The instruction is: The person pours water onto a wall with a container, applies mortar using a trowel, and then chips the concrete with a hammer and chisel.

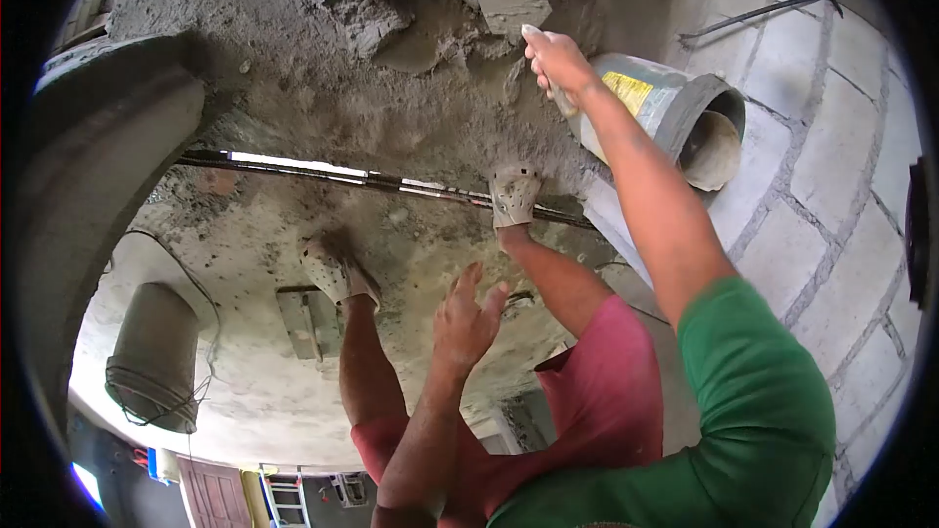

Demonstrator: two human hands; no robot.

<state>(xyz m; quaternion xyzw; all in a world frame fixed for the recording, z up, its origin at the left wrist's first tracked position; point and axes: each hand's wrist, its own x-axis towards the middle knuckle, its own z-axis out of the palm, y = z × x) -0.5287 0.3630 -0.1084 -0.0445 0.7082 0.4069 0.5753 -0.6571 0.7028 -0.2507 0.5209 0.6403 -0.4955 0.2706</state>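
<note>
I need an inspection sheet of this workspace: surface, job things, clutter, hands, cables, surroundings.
Surface: grey mortar, rough and uneven.
Job things: hand tool held; hand float lying on the floor.
Clutter: labelled bucket lying on its side; bent dark rod against the blocks; another bucket at picture left.
Hands: right hand grips the hand tool; left hand open, holding nothing.
Cables: thin dark line beside the left bucket, cable or wire, cannot tell.
Surroundings: block masonry at picture right; ladder and door in the background.
</note>
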